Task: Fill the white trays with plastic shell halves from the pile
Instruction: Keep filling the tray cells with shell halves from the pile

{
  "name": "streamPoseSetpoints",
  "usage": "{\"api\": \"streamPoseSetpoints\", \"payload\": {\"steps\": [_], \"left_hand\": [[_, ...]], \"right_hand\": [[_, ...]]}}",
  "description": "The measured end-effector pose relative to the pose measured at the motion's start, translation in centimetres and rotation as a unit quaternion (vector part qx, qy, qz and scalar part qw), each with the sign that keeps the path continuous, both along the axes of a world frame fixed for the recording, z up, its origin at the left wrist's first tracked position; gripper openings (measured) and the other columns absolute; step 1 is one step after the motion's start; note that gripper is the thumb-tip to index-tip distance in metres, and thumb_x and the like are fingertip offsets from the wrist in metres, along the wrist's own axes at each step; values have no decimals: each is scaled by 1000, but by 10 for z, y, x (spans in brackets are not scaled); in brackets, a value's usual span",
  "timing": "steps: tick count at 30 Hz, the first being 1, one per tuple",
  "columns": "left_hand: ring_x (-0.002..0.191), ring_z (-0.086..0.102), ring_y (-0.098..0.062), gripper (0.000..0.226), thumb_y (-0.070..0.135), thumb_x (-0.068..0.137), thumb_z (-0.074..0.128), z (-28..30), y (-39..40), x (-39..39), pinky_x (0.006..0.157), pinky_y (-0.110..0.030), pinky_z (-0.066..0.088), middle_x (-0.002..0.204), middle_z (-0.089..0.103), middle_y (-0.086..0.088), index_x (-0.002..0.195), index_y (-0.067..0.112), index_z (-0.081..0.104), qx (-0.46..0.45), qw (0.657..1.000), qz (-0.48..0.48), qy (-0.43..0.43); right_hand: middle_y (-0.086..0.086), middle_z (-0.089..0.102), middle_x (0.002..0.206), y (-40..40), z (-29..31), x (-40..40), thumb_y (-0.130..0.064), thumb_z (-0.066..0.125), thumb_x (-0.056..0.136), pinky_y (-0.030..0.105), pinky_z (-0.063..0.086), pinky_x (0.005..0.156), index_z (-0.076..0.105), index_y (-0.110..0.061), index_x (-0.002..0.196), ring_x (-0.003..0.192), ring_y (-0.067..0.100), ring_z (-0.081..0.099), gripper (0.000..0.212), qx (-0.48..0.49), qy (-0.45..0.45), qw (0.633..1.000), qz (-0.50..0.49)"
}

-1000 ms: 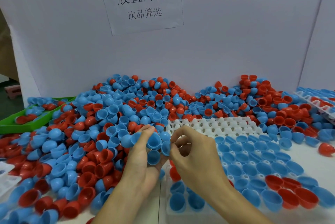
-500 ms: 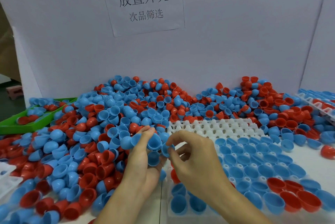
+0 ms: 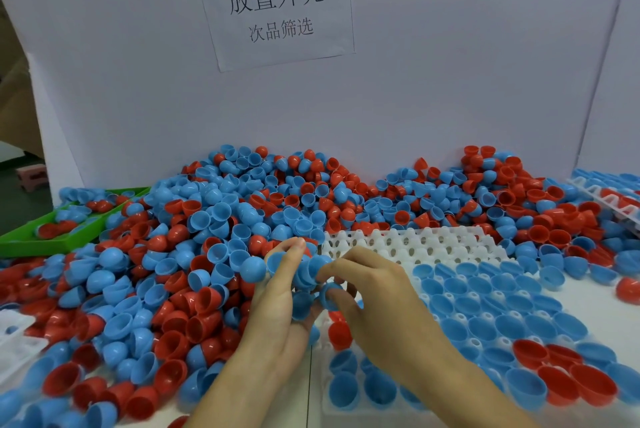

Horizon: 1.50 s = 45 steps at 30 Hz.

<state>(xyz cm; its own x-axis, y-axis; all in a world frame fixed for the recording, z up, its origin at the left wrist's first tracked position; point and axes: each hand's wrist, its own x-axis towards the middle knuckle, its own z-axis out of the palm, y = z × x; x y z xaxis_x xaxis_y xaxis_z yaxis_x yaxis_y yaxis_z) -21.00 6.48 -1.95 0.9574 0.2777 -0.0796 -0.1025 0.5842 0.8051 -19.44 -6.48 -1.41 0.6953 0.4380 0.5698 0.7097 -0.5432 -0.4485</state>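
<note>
Left hand (image 3: 280, 303) curled round several blue shell halves (image 3: 303, 306), at near-left corner region of white tray (image 3: 408, 244). Right hand (image 3: 374, 292) pinching one blue half (image 3: 330, 292). Pile (image 3: 207, 237) left of and behind tray.

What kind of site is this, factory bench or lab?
Most likely a factory sorting bench: a big loose pile of red and blue shell halves, a white tray partly filled with them, and a printed work-instruction sign on the partition.
</note>
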Motion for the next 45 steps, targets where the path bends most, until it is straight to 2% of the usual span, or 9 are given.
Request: {"api": "streamPoseSetpoints", "payload": {"steps": [7, 11, 16, 20, 23, 28, 36, 41, 45], "left_hand": [[79, 69, -23, 20, 15, 83, 65, 1, 3, -2, 53, -29, 56, 103, 72, -14, 101, 23, 67, -37, 999, -15, -20], [64, 69, -16, 27, 17, 70, 70, 4, 1, -4, 43, -24, 49, 95, 73, -10, 97, 23, 68, -30, 999, -7, -16], [71, 66, -19, 18, 13, 80, 67, 2, 2, -2, 41, -23, 48, 100, 71, -13, 95, 22, 69, -27, 1000, 12, -3], [81, 61, -23, 27, 18, 70, 71, 2, 3, -2, 41, -23, 48, 104, 69, -13, 96, 24, 70, -23, 1000, 15, 1], [84, 64, -24, 20, 17, 72, 71, 3, 0, -1, 46, -27, 52, 97, 72, -9, 88, 28, 73, -1, 1000, 18, -4], [69, 70, -24, 21, 8, 89, 63, 0, -5, 0, 54, -34, 58, 85, 73, -12, 104, 22, 66, 25, 999, 41, -17], [79, 69, -30, 19, 14, 93, 64, -6, -6, 2, 63, -41, 60, 95, 71, -16, 110, 23, 65, 60, 985, 159, -10], [83, 70, -30, 21, 18, 93, 63, -2, -5, 0, 63, -42, 60, 96, 70, -11, 112, 26, 65, 33, 981, 190, -24], [64, 69, -14, 23, 17, 94, 62, 0, -2, 0, 53, -29, 57, 99, 68, -10, 117, 21, 63, 42, 977, 208, -36]], "right_hand": [[-21, 58, 82, -3, 5, 1, -4, 70, 87, 9, 47, 71, 74, -25, 99, 87, -2, 57, 25, 81, 54, 995, -5], [-10, 61, 67, -6, 10, -3, -3, 69, 85, 15, 47, 59, 71, -31, 87, 64, 6, 59, 29, 143, 123, 982, 3], [2, 72, 67, -13, 22, 0, -9, 73, 85, 16, 49, 53, 74, -28, 90, 54, 10, 66, 20, 233, 338, 910, 63], [7, 75, 75, -18, 26, 3, -8, 72, 86, 14, 47, 54, 77, -26, 89, 61, 11, 67, 19, 287, 412, 859, 96], [6, 76, 81, -16, 27, 1, -3, 66, 90, 12, 48, 55, 77, -24, 92, 63, 8, 66, 24, 281, 425, 855, 103], [9, 76, 86, -8, 26, -6, 11, 49, 91, 23, 51, 67, 80, -12, 87, 65, 11, 65, 38, 283, 448, 840, 118], [-7, 76, 83, 9, 20, -22, -4, 57, 94, 12, 47, 57, 79, -19, 86, 64, -3, 63, 29, 245, 420, 869, 88], [-6, 74, 83, 13, 18, -24, 4, 63, 87, 16, 53, 61, 74, -22, 92, 70, 6, 68, 28, 264, 407, 872, 66], [-7, 62, 70, 15, 13, -28, -13, 78, 79, 13, 45, 50, 64, -24, 90, 51, -2, 54, 22, 220, 412, 884, 4]]}}
